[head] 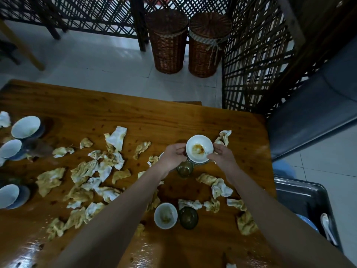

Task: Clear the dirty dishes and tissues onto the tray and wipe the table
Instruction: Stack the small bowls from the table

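The stained white bowl (199,148) sits toward the far right of the worktop (135,113), held from both sides: the left hand (172,155) curls against its left rim and the right hand (222,156) pinches its right rim, so each grip is grasping the bowl. It seems to nest in a second dish (201,161) beneath it, just above a green glass cup (185,169). Glazed ceramic like this is probably stiff, moderately heavy, breakable, and slick where sauce has smeared, so opposite rim edges with support under the foot look safest. The crumpled tissues (116,139) are soft, light and probably greasy, best bunched together. The dark tray (301,192) waits off the near right edge. No brand or legible writing shows.
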Motion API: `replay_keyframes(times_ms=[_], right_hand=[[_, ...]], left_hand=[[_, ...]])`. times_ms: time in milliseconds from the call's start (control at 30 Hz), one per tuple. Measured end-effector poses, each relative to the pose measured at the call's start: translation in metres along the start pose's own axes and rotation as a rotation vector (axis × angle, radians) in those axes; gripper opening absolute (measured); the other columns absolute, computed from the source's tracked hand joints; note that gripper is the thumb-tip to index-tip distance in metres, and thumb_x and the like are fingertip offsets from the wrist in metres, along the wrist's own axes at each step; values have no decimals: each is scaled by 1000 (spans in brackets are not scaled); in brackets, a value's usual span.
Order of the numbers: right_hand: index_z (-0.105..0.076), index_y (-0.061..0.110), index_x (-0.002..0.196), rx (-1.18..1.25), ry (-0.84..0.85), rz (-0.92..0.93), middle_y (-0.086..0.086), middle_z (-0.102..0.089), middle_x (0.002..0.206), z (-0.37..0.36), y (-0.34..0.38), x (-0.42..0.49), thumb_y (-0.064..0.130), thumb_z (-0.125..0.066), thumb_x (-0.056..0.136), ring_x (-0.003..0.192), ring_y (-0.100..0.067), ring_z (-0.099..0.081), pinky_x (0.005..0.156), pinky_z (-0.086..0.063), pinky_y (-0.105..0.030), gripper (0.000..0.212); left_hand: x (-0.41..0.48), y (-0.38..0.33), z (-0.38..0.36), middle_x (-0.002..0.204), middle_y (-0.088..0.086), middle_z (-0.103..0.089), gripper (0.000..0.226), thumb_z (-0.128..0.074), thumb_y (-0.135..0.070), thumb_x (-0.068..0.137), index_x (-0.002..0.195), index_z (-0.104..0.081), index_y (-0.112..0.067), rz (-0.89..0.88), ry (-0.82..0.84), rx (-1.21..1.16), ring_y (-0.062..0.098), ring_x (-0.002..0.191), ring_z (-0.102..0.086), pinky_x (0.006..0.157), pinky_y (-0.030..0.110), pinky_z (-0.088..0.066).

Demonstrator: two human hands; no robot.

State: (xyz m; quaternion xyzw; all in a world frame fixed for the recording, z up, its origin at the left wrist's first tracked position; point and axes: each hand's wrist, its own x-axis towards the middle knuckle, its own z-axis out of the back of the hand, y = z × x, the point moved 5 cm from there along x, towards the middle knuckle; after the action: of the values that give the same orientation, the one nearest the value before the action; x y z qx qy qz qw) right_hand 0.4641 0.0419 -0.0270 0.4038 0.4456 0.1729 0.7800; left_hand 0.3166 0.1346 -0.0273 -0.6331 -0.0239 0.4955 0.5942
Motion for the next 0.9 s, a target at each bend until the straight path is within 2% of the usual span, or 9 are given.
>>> replay_keyframes(times_ms=[100, 233, 333, 433, 600, 733, 833, 900], right_hand=[[-43, 10, 138, -5, 2, 3, -7, -43, 142, 1, 0, -1, 7, -63, 86, 130, -24, -41, 104, -39, -42, 56], [-51, 7, 132, 0, 10, 55, -7, -51, 134, 3, 0, -2, 3, -60, 87, 111, -16, -47, 90, -41, -33, 46], [-53, 9, 133, -52, 19, 71, -7, -51, 136, 2, -3, -1, 5, -61, 86, 120, -20, -47, 96, -42, -36, 48], [-51, 10, 135, -73, 28, 56, -6, -49, 138, 1, -5, -1, 6, -63, 84, 121, -20, -46, 93, -42, -34, 52], [-49, 13, 137, -98, 38, 45, -4, -45, 142, 1, -5, -3, 8, -65, 83, 127, -23, -43, 102, -42, -43, 57], [-48, 12, 136, -103, 25, 37, -6, -48, 137, 1, -5, -2, 7, -64, 85, 122, -23, -46, 94, -43, -36, 54], [-41, 15, 139, -72, 39, -14, -6, -46, 134, -2, -9, 1, 7, -63, 87, 120, -26, -48, 92, -46, -35, 56], [-37, 16, 139, -52, 48, -48, -8, -44, 134, -4, -11, 3, 9, -62, 89, 119, -27, -49, 92, -47, -37, 56]], left_hand=[[-2, 1, -1, 146, 10, -44, 59, -53, 12, 88, 143, -40, -5, -16, 17, 1, 21, 137, -38, 91, 22, -36], [-1, 2, 1, 147, 9, -43, 60, -54, 11, 88, 144, -39, -6, -23, 7, 18, 19, 138, -37, 92, 23, -36], [-1, 2, 1, 148, 9, -42, 61, -53, 12, 88, 144, -38, -6, -36, 3, 27, 18, 138, -36, 93, 23, -36], [-1, 1, 1, 147, 9, -42, 60, -50, 14, 89, 144, -40, -7, -51, 0, 36, 18, 138, -36, 90, 21, -36], [-2, 1, 1, 147, 7, -42, 60, -51, 12, 89, 144, -41, -8, -59, 9, 47, 17, 138, -35, 90, 21, -36], [-2, 1, 1, 146, 8, -43, 58, -50, 12, 89, 143, -41, -8, -64, 5, 46, 18, 138, -36, 93, 24, -36], [1, 0, 3, 145, 12, -45, 54, -49, 12, 91, 142, -42, -5, -54, -14, 41, 22, 135, -39, 98, 29, -39], [3, 0, 5, 141, 14, -48, 52, -48, 10, 92, 141, -43, -7, -40, -19, 36, 25, 130, -45, 92, 27, -41]])
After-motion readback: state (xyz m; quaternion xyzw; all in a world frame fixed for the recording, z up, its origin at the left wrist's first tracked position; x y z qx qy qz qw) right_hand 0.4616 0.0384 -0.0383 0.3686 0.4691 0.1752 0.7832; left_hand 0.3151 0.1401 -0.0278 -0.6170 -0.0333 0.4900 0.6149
